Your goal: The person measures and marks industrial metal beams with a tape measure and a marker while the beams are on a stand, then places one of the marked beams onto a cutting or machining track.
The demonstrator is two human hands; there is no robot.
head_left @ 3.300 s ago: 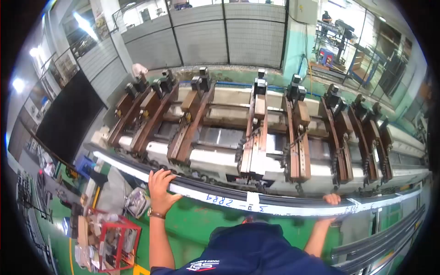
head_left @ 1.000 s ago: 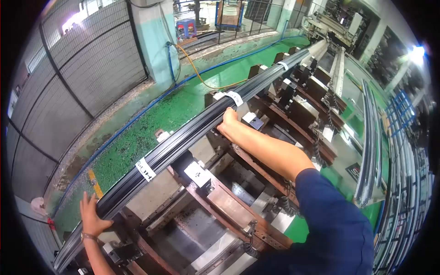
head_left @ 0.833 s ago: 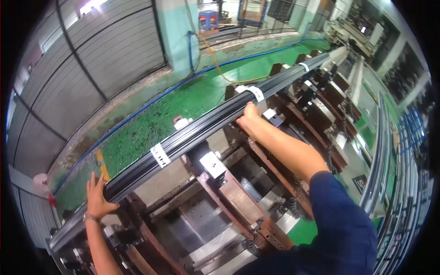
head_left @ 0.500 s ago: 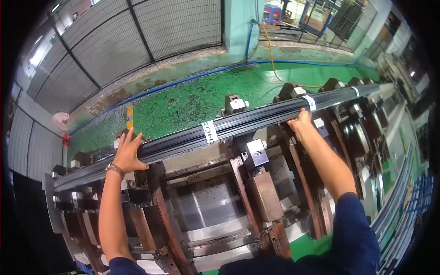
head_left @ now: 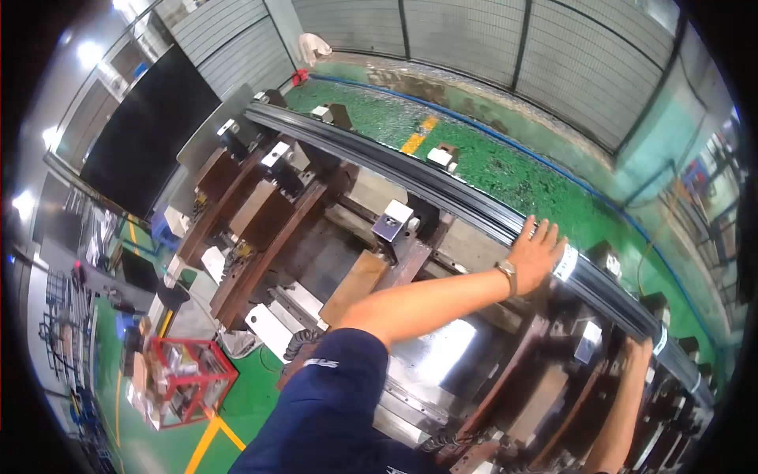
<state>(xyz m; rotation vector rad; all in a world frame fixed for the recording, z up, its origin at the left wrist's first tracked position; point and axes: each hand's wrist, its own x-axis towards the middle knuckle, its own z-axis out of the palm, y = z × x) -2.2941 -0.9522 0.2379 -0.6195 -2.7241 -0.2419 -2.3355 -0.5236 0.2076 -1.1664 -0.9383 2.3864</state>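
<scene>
A long bundle of dark metal profiles [head_left: 442, 180] lies across a row of machine supports, running from upper left to lower right. White bands wrap it; one lettered band [head_left: 566, 263] is right beside my left hand [head_left: 537, 257]. That hand rests on top of the bundle with its fingers spread. Farther right, my right hand [head_left: 638, 353] holds the bundle's near side, close to another white band [head_left: 660, 340]; its fingertips are partly hidden. A watch [head_left: 508, 276] is on my left wrist.
Clamp blocks with pale metal tops [head_left: 392, 220] stand along brown machine ribs [head_left: 505, 387]. Behind the bundle are a blue hose [head_left: 584, 186] and a mesh fence [head_left: 466, 39]. A red-framed cart [head_left: 189, 383] stands at lower left on green floor.
My view has swung to the left, bringing the bundle's far left end and the red cart into sight. My left hand is now much nearer the lettered band; the right stays near its band.
</scene>
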